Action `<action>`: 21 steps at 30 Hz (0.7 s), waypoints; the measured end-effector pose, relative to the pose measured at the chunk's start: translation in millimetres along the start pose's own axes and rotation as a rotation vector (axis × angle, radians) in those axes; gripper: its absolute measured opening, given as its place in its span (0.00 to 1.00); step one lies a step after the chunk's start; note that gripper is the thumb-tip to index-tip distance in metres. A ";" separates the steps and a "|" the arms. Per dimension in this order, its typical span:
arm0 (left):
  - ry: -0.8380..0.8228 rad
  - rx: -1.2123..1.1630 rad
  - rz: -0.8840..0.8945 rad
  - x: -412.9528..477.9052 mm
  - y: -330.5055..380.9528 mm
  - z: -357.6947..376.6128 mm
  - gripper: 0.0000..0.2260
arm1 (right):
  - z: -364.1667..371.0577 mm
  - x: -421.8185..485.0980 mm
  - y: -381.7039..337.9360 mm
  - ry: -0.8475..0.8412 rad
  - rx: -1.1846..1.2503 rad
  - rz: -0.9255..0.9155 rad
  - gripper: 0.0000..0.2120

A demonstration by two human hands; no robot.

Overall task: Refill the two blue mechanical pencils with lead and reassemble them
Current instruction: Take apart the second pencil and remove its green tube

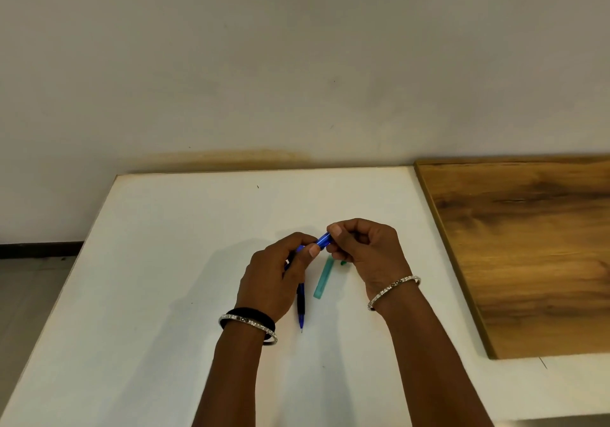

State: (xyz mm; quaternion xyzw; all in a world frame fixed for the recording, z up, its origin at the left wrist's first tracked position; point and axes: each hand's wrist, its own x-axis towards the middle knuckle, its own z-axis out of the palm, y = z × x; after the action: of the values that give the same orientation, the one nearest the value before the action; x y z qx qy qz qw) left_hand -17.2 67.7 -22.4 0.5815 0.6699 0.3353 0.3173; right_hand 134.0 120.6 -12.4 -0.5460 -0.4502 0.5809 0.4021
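My left hand (279, 278) is wrapped around a blue mechanical pencil (322, 241), whose top end sticks out toward the right. My right hand (363, 248) pinches that top end between thumb and forefinger. A second blue pencil (300, 306) with a dark grip lies on the white table (165, 261), tip pointing toward me, partly hidden under my left hand. A teal lead case (323, 278) lies just right of it, and its small green cap (343, 263) rests beside the case's far end.
A wooden board (528, 245) covers the right part of the table. A pale wall (297, 63) runs along the table's far edge. The table's left edge drops to a grey floor (29, 294).
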 end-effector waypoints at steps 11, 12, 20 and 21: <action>-0.010 0.027 0.007 4.5 4.1 13.6 0.11 | -8.3 -2.6 2.0 0.032 0.101 0.017 0.07; -0.013 0.021 0.007 4.5 4.2 14.2 0.11 | -10.4 -2.4 1.5 0.038 0.120 0.031 0.07; -0.017 -0.006 -0.044 3.9 5.5 19.7 0.11 | -31.2 5.2 9.2 0.271 -0.384 -0.075 0.07; -0.014 -0.012 -0.048 3.9 5.8 19.9 0.10 | -33.2 5.7 12.0 0.321 -0.538 -0.122 0.06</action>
State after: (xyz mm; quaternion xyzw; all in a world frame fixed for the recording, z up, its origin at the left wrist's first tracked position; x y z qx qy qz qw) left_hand 1.8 73.8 -29.2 0.5657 0.6795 0.3276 0.3331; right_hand 167.0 125.6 -25.5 -0.6894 -0.5505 0.3222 0.3433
